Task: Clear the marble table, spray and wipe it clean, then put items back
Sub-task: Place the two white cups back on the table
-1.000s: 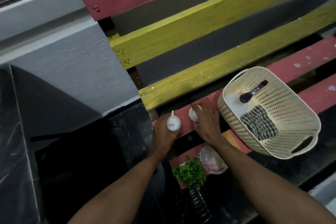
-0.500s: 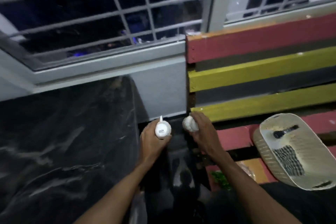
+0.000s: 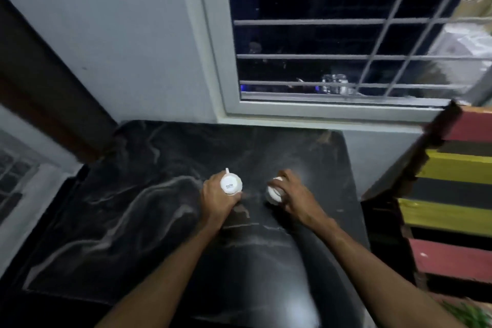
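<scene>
black marble table (image 3: 149, 210) with pale veining fills the middle of the view, far edge against a grey wall (image 3: 119, 34) and under a barred window (image 3: 346, 34). both forearms reach in from the near edge, over the table's right half. left hand (image 3: 217, 198) is wrapped around a small white bottle (image 3: 230, 184), seen from the top: round white cap with small dark lettering, thin white nozzle sticking out toward the far left. fingers closed around the body below the cap; body itself hidden by the hand. right hand (image 3: 292, 196) is closed on a second white container (image 3: 275, 193), rounder, blurred, tilted toward the left; fingers curl over its far side, thumb side nearer. cannot tell what kind of container it is. the two white items sit side by side, apart, a strip of dark marble showing between them; left one slightly farther. both are over the table toward its right side; cannot tell whether either base touches the surface. a faint pale haze on the marble just far-right of the right hand. bright glare patch on the near table edge between the forearms. right of the table, a slatted bench (image 3: 458, 194) in red, yellow and black stripes. bit of green foliage (image 3: 468, 314) in the near right corner. dark brown frame (image 3: 48, 82) runs diagonally at far left.
</scene>
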Available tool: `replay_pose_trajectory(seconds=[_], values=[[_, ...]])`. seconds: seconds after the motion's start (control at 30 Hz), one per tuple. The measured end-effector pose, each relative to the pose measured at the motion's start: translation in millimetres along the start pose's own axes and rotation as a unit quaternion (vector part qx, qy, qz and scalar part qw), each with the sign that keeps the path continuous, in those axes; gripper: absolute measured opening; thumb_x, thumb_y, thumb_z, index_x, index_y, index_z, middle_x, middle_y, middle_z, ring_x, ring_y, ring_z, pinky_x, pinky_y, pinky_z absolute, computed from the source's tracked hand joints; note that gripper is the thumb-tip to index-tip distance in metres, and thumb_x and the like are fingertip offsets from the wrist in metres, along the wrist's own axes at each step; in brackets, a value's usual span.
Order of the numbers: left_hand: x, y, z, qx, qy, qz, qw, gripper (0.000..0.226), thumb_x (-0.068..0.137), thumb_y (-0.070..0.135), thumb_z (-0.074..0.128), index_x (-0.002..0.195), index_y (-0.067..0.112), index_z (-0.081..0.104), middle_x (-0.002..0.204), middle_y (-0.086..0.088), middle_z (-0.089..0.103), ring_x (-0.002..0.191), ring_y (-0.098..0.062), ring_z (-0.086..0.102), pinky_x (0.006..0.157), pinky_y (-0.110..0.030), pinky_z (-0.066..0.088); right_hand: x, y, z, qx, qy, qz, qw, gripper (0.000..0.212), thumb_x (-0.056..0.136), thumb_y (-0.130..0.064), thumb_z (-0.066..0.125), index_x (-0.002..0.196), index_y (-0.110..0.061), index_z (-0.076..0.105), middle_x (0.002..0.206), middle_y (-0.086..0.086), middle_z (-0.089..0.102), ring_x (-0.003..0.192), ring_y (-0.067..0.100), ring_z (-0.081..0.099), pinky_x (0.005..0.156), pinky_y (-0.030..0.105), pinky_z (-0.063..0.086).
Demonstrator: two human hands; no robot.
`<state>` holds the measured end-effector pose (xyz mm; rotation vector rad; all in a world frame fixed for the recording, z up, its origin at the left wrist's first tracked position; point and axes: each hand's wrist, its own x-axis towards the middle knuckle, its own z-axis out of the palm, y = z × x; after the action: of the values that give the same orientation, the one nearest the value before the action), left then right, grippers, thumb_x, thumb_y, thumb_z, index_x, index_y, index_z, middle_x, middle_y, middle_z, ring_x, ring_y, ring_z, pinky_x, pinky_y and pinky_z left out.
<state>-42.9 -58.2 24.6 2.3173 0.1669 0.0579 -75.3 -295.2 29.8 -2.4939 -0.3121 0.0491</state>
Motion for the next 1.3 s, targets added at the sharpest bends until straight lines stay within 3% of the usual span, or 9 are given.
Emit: replay_pose_trajectory(seconds=[0.13, 0.3, 0.47, 0.63, 0.73, 0.87, 0.97, 1.07, 1.3], values=[[48, -61, -46, 0.010, 0.005, -0.014, 1.000, 0.066, 0.054, 0.024, 0.094, 0.116, 0.014, 0.074, 0.104, -0.006, 0.076, 0.099, -0.031, 0.070, 0.090, -0.047, 0.054, 52, -45, 49, -0.020, -0.060, -0.028, 0.998, 0.070, 0.059, -0.005, 0.056, 0.124, -0.032, 0.053, 0.127, -0.002, 0.043, 0.111, 0.020, 0.049, 0.093, 0.036, 0.048], [94, -94, -76, 0.010, 0.003, -0.030, 0.999, 0.068, 0.057, 0.021, 0.096, 0.120, 0.014, 0.073, 0.111, -0.010, 0.076, 0.105, -0.030, 0.070, 0.093, -0.042, 0.055, 104, -73, 80, -0.047, -0.052, -0.040, 0.997, 0.032, 0.088, -0.024, 0.059, 0.111, -0.042, 0.048, 0.121, -0.014, 0.048, 0.110, 0.013, 0.051, 0.095, 0.038, 0.047], [128, -109, -77, 0.007, -0.011, -0.033, 0.999, 0.071, 0.059, 0.018, 0.096, 0.125, 0.015, 0.071, 0.115, -0.010, 0.075, 0.109, -0.030, 0.069, 0.096, -0.041, 0.054, 143, -65, 89, -0.053, -0.087, -0.019, 0.995, 0.065, 0.077, -0.007, 0.070, 0.135, -0.028, 0.051, 0.145, 0.002, 0.038, 0.128, 0.021, 0.040, 0.107, 0.034, 0.039], [140, -118, -68, -0.003, -0.019, -0.033, 0.999, 0.074, 0.058, 0.024, 0.096, 0.127, 0.016, 0.070, 0.118, -0.009, 0.075, 0.111, -0.029, 0.069, 0.097, -0.041, 0.054, 158, -60, 97, -0.034, -0.106, 0.020, 0.994, 0.051, 0.090, 0.003, 0.058, 0.138, -0.015, 0.055, 0.150, 0.012, 0.040, 0.139, 0.032, 0.036, 0.112, 0.046, 0.036], [142, -119, -64, -0.003, -0.014, -0.031, 0.999, 0.076, 0.057, 0.027, 0.098, 0.127, 0.016, 0.070, 0.120, -0.008, 0.075, 0.113, -0.028, 0.069, 0.099, -0.038, 0.052, 154, -55, 98, -0.083, -0.097, -0.022, 0.992, 0.067, 0.076, -0.004, 0.074, 0.137, -0.020, 0.054, 0.154, 0.007, 0.038, 0.146, 0.027, 0.030, 0.118, 0.052, 0.029], [140, -120, -63, -0.021, -0.011, -0.031, 0.999, 0.076, 0.058, 0.025, 0.096, 0.128, 0.018, 0.067, 0.123, -0.003, 0.073, 0.115, -0.026, 0.067, 0.097, -0.035, 0.048, 136, -65, 103, -0.027, -0.003, 0.008, 1.000, 0.094, 0.058, -0.003, 0.064, 0.146, -0.026, 0.042, 0.161, 0.000, 0.024, 0.151, 0.022, 0.019, 0.122, 0.043, 0.021], [136, -126, -60, -0.045, -0.015, -0.038, 0.998, 0.081, 0.054, 0.024, 0.098, 0.126, 0.018, 0.063, 0.120, -0.002, 0.072, 0.112, -0.027, 0.065, 0.094, -0.036, 0.048, 126, -81, 121, 0.064, 0.137, 0.142, 0.978, 0.080, 0.063, -0.023, 0.071, 0.138, -0.020, 0.045, 0.140, -0.001, 0.041, 0.129, 0.020, 0.044, 0.106, 0.032, 0.041], [132, -134, -57, -0.061, -0.017, -0.048, 0.997, 0.077, 0.055, 0.024, 0.098, 0.122, 0.017, 0.060, 0.117, -0.004, 0.071, 0.111, -0.026, 0.065, 0.093, -0.037, 0.049, 127, -85, 140, 0.069, 0.174, 0.252, 0.950, 0.079, 0.063, -0.044, 0.085, 0.129, -0.020, 0.046, 0.121, -0.001, 0.049, 0.112, 0.018, 0.048, 0.095, 0.034, 0.046], [123, -151, -59, -0.100, 0.005, -0.015, 0.995, 0.065, 0.058, 0.019, 0.098, 0.115, 0.017, 0.067, 0.111, -0.001, 0.075, 0.105, -0.021, 0.069, 0.091, -0.042, 0.057, 127, -81, 140, 0.080, 0.252, 0.269, 0.926, 0.045, 0.076, -0.038, 0.080, 0.110, -0.022, 0.057, 0.104, -0.004, 0.060, 0.096, 0.018, 0.057, 0.084, 0.037, 0.048]])
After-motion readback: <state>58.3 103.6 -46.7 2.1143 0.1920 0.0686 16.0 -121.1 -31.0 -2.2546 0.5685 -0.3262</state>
